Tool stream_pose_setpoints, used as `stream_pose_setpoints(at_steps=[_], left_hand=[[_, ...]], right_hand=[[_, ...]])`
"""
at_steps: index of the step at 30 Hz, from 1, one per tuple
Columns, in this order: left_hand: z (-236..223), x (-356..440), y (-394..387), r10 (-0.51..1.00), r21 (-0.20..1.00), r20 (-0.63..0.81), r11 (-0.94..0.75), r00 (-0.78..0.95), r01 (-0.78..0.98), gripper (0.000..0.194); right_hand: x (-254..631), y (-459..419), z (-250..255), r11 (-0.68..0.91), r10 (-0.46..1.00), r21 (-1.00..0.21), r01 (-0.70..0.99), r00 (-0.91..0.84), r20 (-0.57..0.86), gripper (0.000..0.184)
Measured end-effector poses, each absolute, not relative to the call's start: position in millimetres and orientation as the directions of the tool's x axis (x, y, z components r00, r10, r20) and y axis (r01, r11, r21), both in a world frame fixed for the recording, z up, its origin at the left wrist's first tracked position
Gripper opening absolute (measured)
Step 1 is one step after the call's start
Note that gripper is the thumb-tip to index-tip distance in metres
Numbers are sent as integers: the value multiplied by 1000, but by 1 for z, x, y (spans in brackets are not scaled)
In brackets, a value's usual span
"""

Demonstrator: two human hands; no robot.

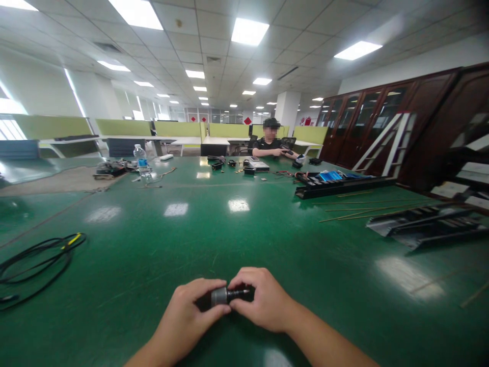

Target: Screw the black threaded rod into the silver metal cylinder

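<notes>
A small dark grey cylinder (219,297) with a narrower black shaft and a pale, pointed tip lies sideways between my hands, close to the near edge of the view. I cannot make out its exact kind. My left hand (185,313) is closed on the thick grey end, thumb below and fingers above. From the other side, my right hand (267,300) curls around the thin end, its thumb and fingertips at the joint between body and shaft. The tip points toward my right palm. Beneath both hands is the shiny green tabletop (153,265).
A coiled black cable (42,265) lies at left. Farther back stand a water bottle (140,159) and small black parts (217,166). Black metal channels (424,227) and thin rods (355,211) lie at right. Across the table sits a person (269,142) holding a dark object.
</notes>
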State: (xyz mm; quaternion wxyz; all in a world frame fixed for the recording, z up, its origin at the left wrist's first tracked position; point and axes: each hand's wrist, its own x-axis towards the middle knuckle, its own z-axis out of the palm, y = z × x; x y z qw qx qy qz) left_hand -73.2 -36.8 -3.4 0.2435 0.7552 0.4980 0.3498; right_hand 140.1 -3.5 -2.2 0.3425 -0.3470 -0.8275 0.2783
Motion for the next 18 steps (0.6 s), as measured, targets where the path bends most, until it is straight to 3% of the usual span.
stream_pose_setpoints(at_steps=[18], left_hand=[[-4, -70, -39, 940, 699, 249, -341, 233, 629, 30]], right_hand=[[140, -1, -5, 597, 773, -688, 412, -526, 356, 13]])
